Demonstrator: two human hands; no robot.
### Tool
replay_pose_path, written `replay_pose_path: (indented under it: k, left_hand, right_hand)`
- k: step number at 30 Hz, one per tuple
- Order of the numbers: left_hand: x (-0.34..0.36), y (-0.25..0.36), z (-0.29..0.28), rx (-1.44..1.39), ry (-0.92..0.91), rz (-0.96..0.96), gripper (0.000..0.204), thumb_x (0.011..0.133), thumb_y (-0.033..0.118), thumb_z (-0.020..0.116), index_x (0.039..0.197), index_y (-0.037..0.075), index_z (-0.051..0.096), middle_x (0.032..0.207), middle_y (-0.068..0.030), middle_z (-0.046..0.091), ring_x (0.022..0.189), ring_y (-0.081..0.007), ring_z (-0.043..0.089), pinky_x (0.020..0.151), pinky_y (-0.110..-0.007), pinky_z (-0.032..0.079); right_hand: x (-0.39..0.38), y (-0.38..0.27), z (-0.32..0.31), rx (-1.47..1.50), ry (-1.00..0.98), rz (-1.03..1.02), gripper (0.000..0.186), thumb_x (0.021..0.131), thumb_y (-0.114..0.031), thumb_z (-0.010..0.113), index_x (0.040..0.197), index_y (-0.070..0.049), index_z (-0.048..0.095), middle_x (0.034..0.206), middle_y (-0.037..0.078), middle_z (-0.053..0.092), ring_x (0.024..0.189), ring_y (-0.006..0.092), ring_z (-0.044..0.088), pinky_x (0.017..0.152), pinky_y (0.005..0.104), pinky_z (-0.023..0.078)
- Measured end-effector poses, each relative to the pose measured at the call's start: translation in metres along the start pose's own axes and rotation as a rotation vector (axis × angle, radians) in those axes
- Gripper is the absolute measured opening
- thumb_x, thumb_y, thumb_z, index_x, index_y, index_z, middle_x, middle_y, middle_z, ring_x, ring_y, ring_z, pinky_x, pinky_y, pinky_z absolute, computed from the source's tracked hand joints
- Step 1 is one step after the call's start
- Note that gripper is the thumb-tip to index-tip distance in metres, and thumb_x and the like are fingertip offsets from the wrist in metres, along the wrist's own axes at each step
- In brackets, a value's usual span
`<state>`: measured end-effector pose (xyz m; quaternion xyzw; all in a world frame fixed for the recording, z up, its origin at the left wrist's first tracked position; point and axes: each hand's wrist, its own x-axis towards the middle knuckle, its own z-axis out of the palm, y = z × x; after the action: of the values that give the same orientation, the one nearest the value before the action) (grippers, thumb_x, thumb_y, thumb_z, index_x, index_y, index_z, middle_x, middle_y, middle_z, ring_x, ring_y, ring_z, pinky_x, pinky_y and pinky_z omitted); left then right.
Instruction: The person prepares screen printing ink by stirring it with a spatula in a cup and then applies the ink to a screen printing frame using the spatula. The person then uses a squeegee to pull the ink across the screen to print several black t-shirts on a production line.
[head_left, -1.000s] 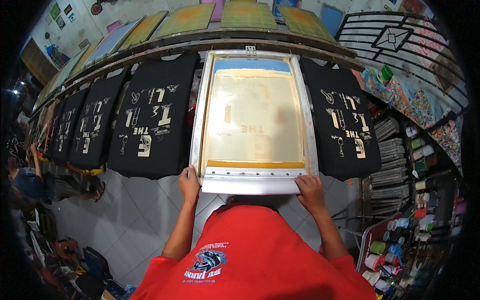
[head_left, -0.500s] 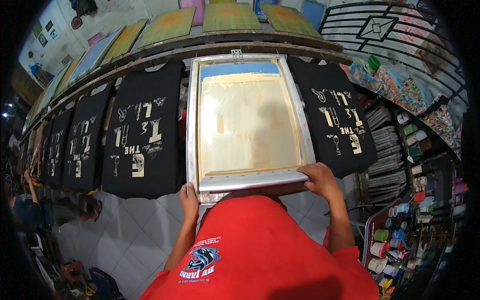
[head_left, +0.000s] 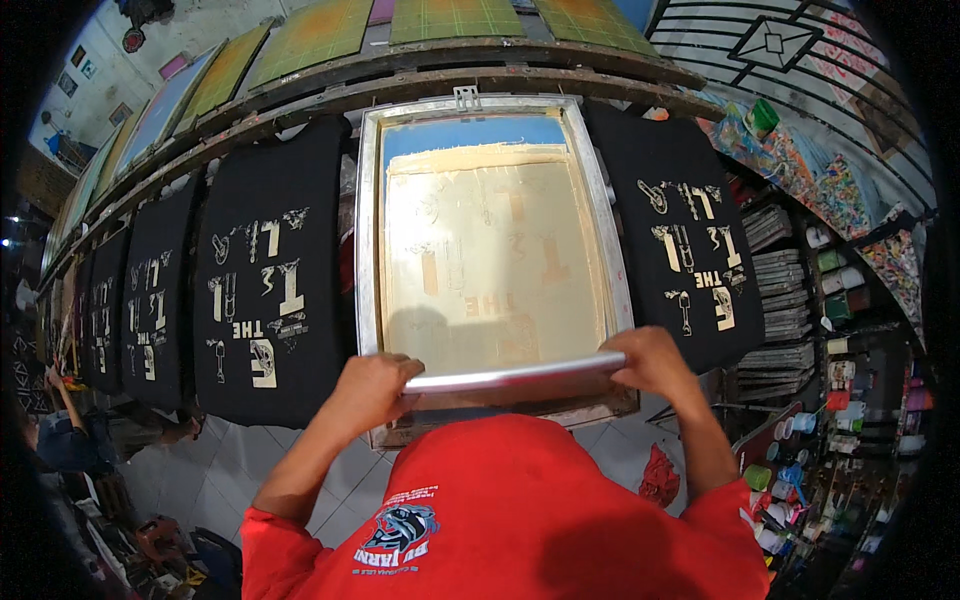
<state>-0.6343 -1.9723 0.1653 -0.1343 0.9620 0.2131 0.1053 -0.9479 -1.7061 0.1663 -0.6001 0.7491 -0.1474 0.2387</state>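
A silkscreen frame (head_left: 368, 240) of pale metal lies in front of me, its mesh coated with cream ink (head_left: 485, 225) and blue along the far edge. Faint letter shapes show through the mesh. Across the near end of the frame runs a squeegee (head_left: 515, 378) with a shiny metal handle. My left hand (head_left: 375, 392) is closed round its left end, and my right hand (head_left: 647, 362) grips the right end. The squeegee's blade and its contact with the mesh are hard to make out.
Black T-shirts with cream prints lie either side: one shirt (head_left: 680, 230) at right, another shirt (head_left: 270, 200) and more at left. Yellow-green boards (head_left: 455, 20) line the rail behind. Ink pots (head_left: 795, 425) crowd the lower right. Another person's arm (head_left: 70, 405) shows far left.
My left hand has gone from the frame's near left corner to the squeegee's left end. My right hand keeps its grip. The printed shapes show more plainly through the mesh, and the view has shifted.
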Motion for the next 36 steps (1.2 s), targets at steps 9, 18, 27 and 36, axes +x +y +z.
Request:
replay_pose_path:
  k: [9,18,27,36]
  left_hand:
    - [0.182,-0.116,-0.089,0.135,0.551,-0.005,0.033,0.075,0.011,0.071,0.106,0.006,0.066,0.096,-0.0161,0.067,0.09,-0.0363,0.064,0.077,-0.045,0.051]
    - [0.244,-0.167,-0.034,0.191,0.634,-0.006,0.035,0.069,0.006,0.071,0.103,0.005,0.065,0.096,-0.0167,0.064,0.093,-0.0377,0.061,0.079,-0.045,0.051]
    - [0.164,-0.115,-0.11,-0.24,0.024,-0.046,0.036,0.067,0.016,0.079,0.095,-0.004,0.069,0.083,-0.0188,0.071,0.076,-0.0244,0.068,0.072,-0.035,0.051]
    - [0.017,-0.013,-0.028,-0.281,-0.087,-0.01,0.026,0.07,0.011,0.076,0.091,-0.003,0.068,0.081,-0.0232,0.066,0.074,-0.0338,0.067,0.07,-0.037,0.051]
  right_hand:
    - [0.221,0.087,-0.078,-0.254,0.509,-0.05,0.015,0.074,-0.02,0.072,0.088,-0.016,0.07,0.09,0.009,0.069,0.086,0.0331,0.066,0.073,0.0436,0.051]
    - [0.283,0.157,-0.009,-0.291,0.648,-0.051,0.028,0.077,-0.003,0.059,0.101,-0.013,0.069,0.102,0.011,0.067,0.098,0.035,0.063,0.082,0.0453,0.052]
    - [0.21,0.073,-0.093,-0.141,0.013,-0.056,0.032,0.062,-0.017,0.078,0.089,-0.001,0.071,0.077,0.019,0.068,0.07,0.0305,0.067,0.066,0.0366,0.051]
    - [0.031,-0.003,-0.017,-0.036,-0.041,0.02,0.025,0.06,-0.015,0.08,0.079,-0.002,0.07,0.074,0.018,0.065,0.07,0.0325,0.067,0.063,0.0373,0.05]
